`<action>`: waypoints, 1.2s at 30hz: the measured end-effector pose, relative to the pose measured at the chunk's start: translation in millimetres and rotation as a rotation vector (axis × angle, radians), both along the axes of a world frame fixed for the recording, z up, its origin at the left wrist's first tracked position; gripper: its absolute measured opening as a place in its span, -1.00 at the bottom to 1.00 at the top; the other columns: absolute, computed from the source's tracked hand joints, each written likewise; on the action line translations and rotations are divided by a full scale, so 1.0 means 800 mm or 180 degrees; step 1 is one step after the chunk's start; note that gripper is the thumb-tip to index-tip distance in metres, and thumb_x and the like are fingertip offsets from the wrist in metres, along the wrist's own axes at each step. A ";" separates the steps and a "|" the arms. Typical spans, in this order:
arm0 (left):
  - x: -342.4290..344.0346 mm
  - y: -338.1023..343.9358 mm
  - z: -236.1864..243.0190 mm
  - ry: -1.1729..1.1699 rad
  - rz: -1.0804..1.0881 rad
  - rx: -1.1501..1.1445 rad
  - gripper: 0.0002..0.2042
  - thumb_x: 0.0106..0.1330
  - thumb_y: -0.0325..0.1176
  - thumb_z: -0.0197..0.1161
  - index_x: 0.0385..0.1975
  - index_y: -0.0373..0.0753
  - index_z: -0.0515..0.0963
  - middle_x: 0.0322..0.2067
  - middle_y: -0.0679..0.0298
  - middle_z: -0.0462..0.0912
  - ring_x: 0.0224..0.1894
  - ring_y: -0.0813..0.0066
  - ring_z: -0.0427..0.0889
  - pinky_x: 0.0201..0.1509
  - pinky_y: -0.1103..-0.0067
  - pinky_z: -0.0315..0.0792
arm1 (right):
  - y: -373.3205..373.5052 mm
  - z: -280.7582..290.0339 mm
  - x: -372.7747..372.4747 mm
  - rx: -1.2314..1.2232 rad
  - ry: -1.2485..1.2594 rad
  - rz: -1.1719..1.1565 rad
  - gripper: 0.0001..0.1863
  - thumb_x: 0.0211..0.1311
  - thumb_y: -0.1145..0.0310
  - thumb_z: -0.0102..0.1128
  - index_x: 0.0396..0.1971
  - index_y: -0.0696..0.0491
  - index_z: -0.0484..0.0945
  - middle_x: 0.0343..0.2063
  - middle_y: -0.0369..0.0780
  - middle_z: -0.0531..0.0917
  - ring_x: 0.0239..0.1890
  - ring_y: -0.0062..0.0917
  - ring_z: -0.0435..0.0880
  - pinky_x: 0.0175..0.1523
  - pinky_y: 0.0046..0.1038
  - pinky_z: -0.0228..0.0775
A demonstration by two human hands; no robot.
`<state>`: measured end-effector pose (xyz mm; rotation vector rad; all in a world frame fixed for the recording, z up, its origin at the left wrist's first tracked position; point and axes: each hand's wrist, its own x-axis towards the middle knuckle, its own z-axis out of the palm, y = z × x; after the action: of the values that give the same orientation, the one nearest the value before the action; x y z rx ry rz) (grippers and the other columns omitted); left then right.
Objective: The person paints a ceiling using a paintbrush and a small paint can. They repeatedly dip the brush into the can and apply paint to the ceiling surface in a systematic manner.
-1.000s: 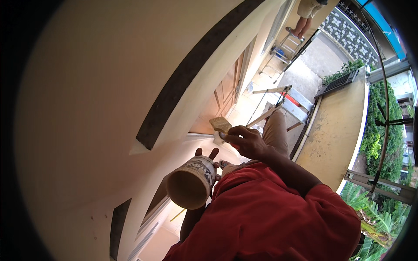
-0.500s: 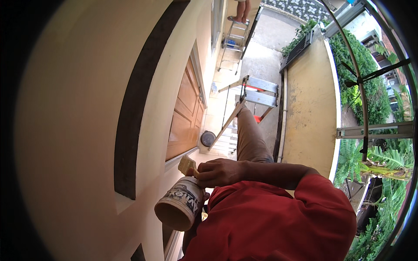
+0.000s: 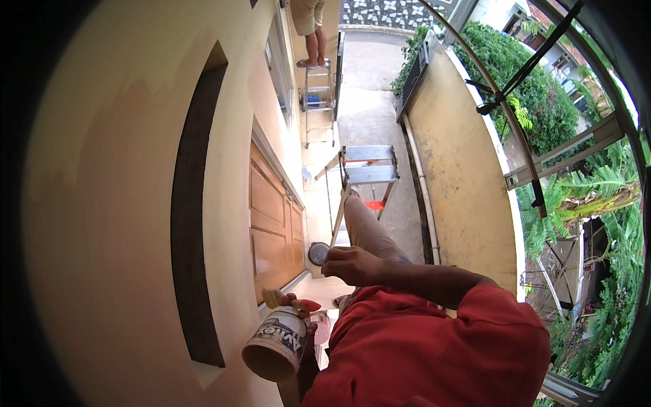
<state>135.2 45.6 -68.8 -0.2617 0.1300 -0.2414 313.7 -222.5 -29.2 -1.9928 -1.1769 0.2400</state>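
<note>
Your left hand (image 3: 310, 335) grips a round, pale plastic tub (image 3: 272, 351) low beside the plastered wall (image 3: 115, 224), its wide mouth tipped toward the camera. The paintbrush (image 3: 275, 298) lies across the tub's far side at your left fingers, its pale, blocky bristles toward the wall and its glossy red handle end toward your body. Your right hand (image 3: 354, 265) hangs apart from both, knuckles up and fingers curled under; you cannot tell from this view whether it is fully closed. Bold dark lettering wraps the tub's smeared, whitish side. The wall is smooth and matt, cream with blotchy pinkish patches, and a long dark strip (image 3: 193, 217) is set into it. Beyond your hands stand a panelled wooden door (image 3: 274, 224), a metal stepladder (image 3: 370, 174) with red parts, and a low yellowish wall (image 3: 461, 163) mottled with stains.
</note>
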 end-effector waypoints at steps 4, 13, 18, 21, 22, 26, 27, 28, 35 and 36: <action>0.002 0.000 0.008 -0.0135 0.0128 0.0116 -0.14 0.52 0.05 0.32 0.68 -0.21 0.13 0.56 0.07 0.22 0.35 0.02 0.42 0.11 -0.08 0.60 | -0.003 0.063 0.004 -0.1135 0.0790 -0.0741 -0.74 0.40 0.47 0.36 0.05 -0.04 0.75 0.06 -0.15 0.72 0.24 -0.18 0.65 0.23 -0.25 0.59; 0.019 -0.006 0.009 -0.0006 -0.0007 0.0465 -0.19 0.53 0.03 0.31 0.65 -0.22 0.19 0.54 0.08 0.28 0.33 0.01 0.45 0.11 -0.09 0.61 | 0.132 0.234 -0.069 0.2573 0.0937 0.2479 -0.65 0.34 0.18 0.55 -0.10 0.14 0.72 -0.21 -0.18 0.72 -0.07 -0.21 0.69 0.10 -0.20 0.52; 0.053 -0.018 0.020 -0.0048 -0.0376 0.0543 -0.22 0.54 0.01 0.31 0.64 -0.22 0.22 0.53 0.07 0.29 0.32 0.01 0.47 0.10 -0.08 0.62 | 0.239 0.239 -0.108 0.2532 -0.0126 0.3303 -0.61 0.34 0.12 0.57 -0.10 0.14 0.72 -0.24 -0.18 0.71 -0.12 -0.24 0.68 0.05 -0.21 0.52; 0.058 -0.021 0.019 -0.0019 -0.0434 0.0538 -0.23 0.55 0.01 0.31 0.63 -0.23 0.23 0.53 0.07 0.29 0.31 0.00 0.48 0.10 -0.08 0.62 | 0.266 0.231 -0.101 0.2477 -0.0131 0.3531 -0.60 0.35 0.11 0.57 -0.09 0.14 0.72 -0.23 -0.18 0.70 -0.11 -0.23 0.68 0.05 -0.20 0.52; 0.060 -0.021 0.019 -0.0013 -0.0449 0.0534 -0.24 0.55 0.00 0.30 0.63 -0.23 0.24 0.53 0.07 0.30 0.31 0.00 0.48 0.10 -0.08 0.62 | 0.269 0.229 -0.100 0.2474 -0.0126 0.3567 -0.60 0.35 0.11 0.57 -0.08 0.14 0.72 -0.22 -0.18 0.70 -0.11 -0.23 0.68 0.05 -0.20 0.52; 0.061 -0.024 0.022 -0.0008 -0.0464 0.0533 -0.26 0.56 -0.01 0.30 0.61 -0.24 0.26 0.53 0.06 0.30 0.31 0.00 0.49 0.09 -0.08 0.63 | 0.274 0.229 -0.100 0.2452 -0.0087 0.3685 -0.60 0.36 0.11 0.56 -0.07 0.14 0.72 -0.20 -0.17 0.70 -0.11 -0.23 0.68 0.04 -0.19 0.52; 0.060 -0.025 0.022 -0.0011 -0.0462 0.0550 -0.27 0.56 -0.01 0.30 0.61 -0.24 0.27 0.52 0.06 0.31 0.31 0.00 0.49 0.09 -0.08 0.63 | 0.274 0.229 -0.099 0.2454 -0.0076 0.3715 -0.59 0.37 0.11 0.56 -0.06 0.14 0.72 -0.19 -0.17 0.70 -0.11 -0.23 0.68 0.04 -0.19 0.52; 0.059 -0.025 0.023 -0.0004 -0.0481 0.0552 -0.27 0.56 -0.01 0.30 0.61 -0.24 0.27 0.52 0.06 0.31 0.30 0.00 0.49 0.09 -0.08 0.63 | 0.275 0.229 -0.100 0.2462 -0.0068 0.3727 -0.59 0.37 0.11 0.56 -0.06 0.14 0.72 -0.19 -0.16 0.70 -0.11 -0.23 0.68 0.04 -0.19 0.52; 0.071 -0.028 0.022 -0.0032 -0.0528 0.0544 -0.31 0.57 -0.03 0.29 0.59 -0.25 0.31 0.52 0.05 0.32 0.29 -0.01 0.51 0.08 -0.07 0.64 | 0.275 0.225 -0.095 0.2436 -0.0030 0.3817 -0.58 0.39 0.10 0.56 -0.03 0.14 0.72 -0.15 -0.15 0.70 -0.10 -0.23 0.68 0.03 -0.18 0.52; 0.069 -0.028 0.023 -0.0028 -0.0545 0.0558 -0.31 0.58 -0.04 0.29 0.58 -0.25 0.32 0.52 0.05 0.33 0.29 -0.01 0.52 0.08 -0.07 0.64 | 0.274 0.226 -0.097 0.2439 -0.0023 0.3831 -0.58 0.39 0.10 0.56 -0.03 0.14 0.72 -0.15 -0.15 0.70 -0.10 -0.23 0.68 0.03 -0.18 0.52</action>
<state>190.8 23.5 -50.4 -0.0749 0.1642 -0.3988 235.9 -2.9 151.9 -0.4775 -1.9636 0.2983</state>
